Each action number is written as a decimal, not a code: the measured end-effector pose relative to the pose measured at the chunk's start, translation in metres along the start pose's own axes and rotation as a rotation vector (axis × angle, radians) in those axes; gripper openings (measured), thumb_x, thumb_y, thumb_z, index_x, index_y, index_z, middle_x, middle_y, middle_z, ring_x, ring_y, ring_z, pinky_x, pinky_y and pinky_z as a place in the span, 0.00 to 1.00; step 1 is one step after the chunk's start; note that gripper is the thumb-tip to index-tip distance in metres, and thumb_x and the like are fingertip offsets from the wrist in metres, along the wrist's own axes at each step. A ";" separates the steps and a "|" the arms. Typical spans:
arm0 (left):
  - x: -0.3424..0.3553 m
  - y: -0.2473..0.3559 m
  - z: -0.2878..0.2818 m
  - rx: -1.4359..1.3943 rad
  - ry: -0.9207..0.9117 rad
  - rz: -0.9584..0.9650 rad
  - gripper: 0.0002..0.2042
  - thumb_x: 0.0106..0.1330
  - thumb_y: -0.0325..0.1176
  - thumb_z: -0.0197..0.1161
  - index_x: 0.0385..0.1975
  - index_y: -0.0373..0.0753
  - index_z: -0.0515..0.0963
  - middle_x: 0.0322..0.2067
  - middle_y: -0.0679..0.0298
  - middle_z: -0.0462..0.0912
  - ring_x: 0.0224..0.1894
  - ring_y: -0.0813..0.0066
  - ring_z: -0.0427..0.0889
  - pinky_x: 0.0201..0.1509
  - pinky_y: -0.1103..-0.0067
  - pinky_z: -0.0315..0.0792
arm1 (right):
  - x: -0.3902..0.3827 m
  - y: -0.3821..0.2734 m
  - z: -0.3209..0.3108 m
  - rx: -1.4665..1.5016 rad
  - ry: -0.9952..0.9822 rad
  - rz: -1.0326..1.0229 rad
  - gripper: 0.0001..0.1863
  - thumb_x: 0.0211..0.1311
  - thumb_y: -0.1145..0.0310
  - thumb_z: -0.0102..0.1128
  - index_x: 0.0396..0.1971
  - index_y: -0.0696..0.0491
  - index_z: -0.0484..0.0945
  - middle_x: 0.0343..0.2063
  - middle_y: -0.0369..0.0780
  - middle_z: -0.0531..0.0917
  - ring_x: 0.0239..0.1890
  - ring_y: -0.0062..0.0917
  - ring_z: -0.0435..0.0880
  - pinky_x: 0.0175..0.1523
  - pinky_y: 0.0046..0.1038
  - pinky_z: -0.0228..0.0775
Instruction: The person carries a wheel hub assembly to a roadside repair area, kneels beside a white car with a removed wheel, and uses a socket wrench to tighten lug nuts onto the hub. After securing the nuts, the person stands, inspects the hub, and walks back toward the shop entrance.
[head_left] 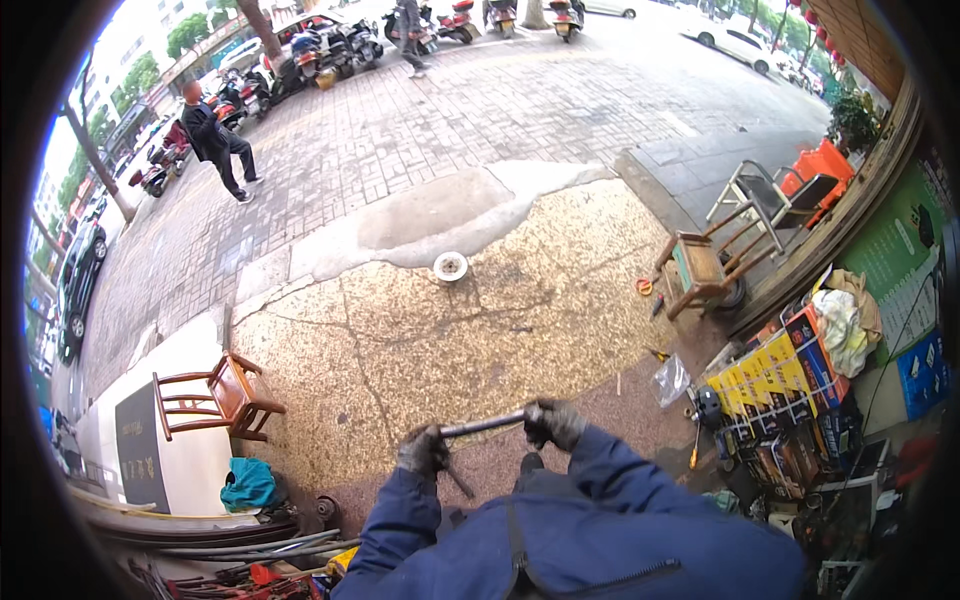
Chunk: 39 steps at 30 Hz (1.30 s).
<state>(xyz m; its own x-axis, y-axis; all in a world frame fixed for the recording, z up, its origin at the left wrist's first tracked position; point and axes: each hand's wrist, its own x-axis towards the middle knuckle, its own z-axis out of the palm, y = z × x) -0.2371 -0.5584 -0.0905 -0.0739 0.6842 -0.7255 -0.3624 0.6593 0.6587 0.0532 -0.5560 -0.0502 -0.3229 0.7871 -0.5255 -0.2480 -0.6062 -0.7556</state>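
Observation:
Both my hands wear dark grimy gloves and blue sleeves. My left hand (423,450) grips the left end of a short grey metal rod (483,425), and a thin dark tool sticks down and to the right from under this hand. My right hand (553,421) is closed on the rod's right end. I hold the rod roughly level in front of my chest, above speckled pavement (430,340).
A wooden chair (225,397) stands at left by a pale slab; a teal cloth (247,484) and metal bars lie below it. A small wooden chair (700,268) and folding chairs stand at right, near stacked yellow boxes (770,375). A white bowl (450,266) sits ahead. A person (215,140) walks far left.

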 end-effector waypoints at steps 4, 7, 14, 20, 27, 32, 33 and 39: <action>0.031 0.033 0.042 -0.098 -0.101 0.009 0.13 0.61 0.36 0.54 0.42 0.37 0.73 0.20 0.58 0.76 0.15 0.69 0.72 0.12 0.73 0.65 | 0.040 -0.078 -0.029 -0.170 -0.119 -0.025 0.18 0.52 0.66 0.61 0.39 0.60 0.72 0.18 0.41 0.76 0.18 0.27 0.78 0.19 0.28 0.71; 0.044 0.066 0.061 -0.197 -0.136 0.003 0.11 0.62 0.37 0.53 0.39 0.38 0.73 0.16 0.60 0.71 0.12 0.72 0.66 0.11 0.76 0.61 | 0.070 -0.115 -0.029 -0.302 -0.164 -0.019 0.16 0.53 0.70 0.58 0.42 0.60 0.72 0.20 0.40 0.76 0.19 0.25 0.77 0.18 0.27 0.69; 0.136 0.127 0.105 -0.252 -0.123 -0.050 0.09 0.62 0.37 0.52 0.33 0.39 0.73 0.18 0.65 0.69 0.12 0.78 0.60 0.12 0.79 0.58 | 0.155 -0.165 -0.030 -0.477 -0.067 0.055 0.18 0.57 0.69 0.54 0.48 0.56 0.70 0.20 0.38 0.76 0.17 0.21 0.74 0.17 0.25 0.68; 0.279 0.193 0.142 -0.311 -0.273 -0.041 0.02 0.55 0.30 0.56 0.26 0.42 0.72 0.15 0.64 0.70 0.09 0.75 0.60 0.11 0.78 0.57 | 0.275 -0.213 -0.045 -0.376 0.207 0.047 0.16 0.59 0.67 0.53 0.44 0.60 0.71 0.17 0.40 0.74 0.16 0.23 0.75 0.16 0.28 0.67; 0.403 0.304 0.096 -0.054 0.026 0.172 0.07 0.54 0.39 0.57 0.27 0.44 0.73 0.17 0.67 0.72 0.15 0.74 0.69 0.15 0.76 0.63 | 0.449 -0.269 -0.062 -0.610 0.408 0.154 0.18 0.59 0.60 0.53 0.44 0.56 0.71 0.20 0.39 0.76 0.18 0.22 0.74 0.21 0.26 0.67; 0.438 0.313 0.002 -0.251 0.193 0.065 0.16 0.57 0.32 0.58 0.45 0.40 0.70 0.20 0.63 0.76 0.14 0.77 0.70 0.15 0.78 0.68 | 0.592 -0.265 -0.087 -0.885 0.429 -0.030 0.17 0.57 0.62 0.56 0.43 0.57 0.73 0.22 0.40 0.78 0.19 0.23 0.75 0.23 0.25 0.69; 0.441 0.304 -0.016 -0.285 0.312 -0.016 0.14 0.58 0.33 0.58 0.44 0.41 0.70 0.20 0.64 0.75 0.14 0.77 0.70 0.15 0.78 0.68 | 0.620 -0.265 -0.095 -0.769 0.401 0.080 0.18 0.56 0.61 0.56 0.42 0.57 0.75 0.25 0.42 0.80 0.22 0.25 0.77 0.28 0.27 0.70; 0.420 0.208 -0.078 -0.337 0.813 -0.241 0.08 0.60 0.32 0.56 0.38 0.46 0.69 0.18 0.65 0.73 0.14 0.76 0.69 0.12 0.79 0.64 | 0.833 -0.230 -0.121 -1.185 0.399 0.088 0.18 0.54 0.62 0.57 0.43 0.54 0.74 0.27 0.42 0.79 0.28 0.30 0.77 0.32 0.29 0.69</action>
<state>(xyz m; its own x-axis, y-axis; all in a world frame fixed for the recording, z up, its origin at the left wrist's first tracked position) -0.4162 -0.1578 -0.2739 -0.5466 0.0249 -0.8371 -0.6960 0.5424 0.4706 -0.0477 0.2525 -0.3614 0.0538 0.8544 -0.5169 0.8000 -0.3467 -0.4898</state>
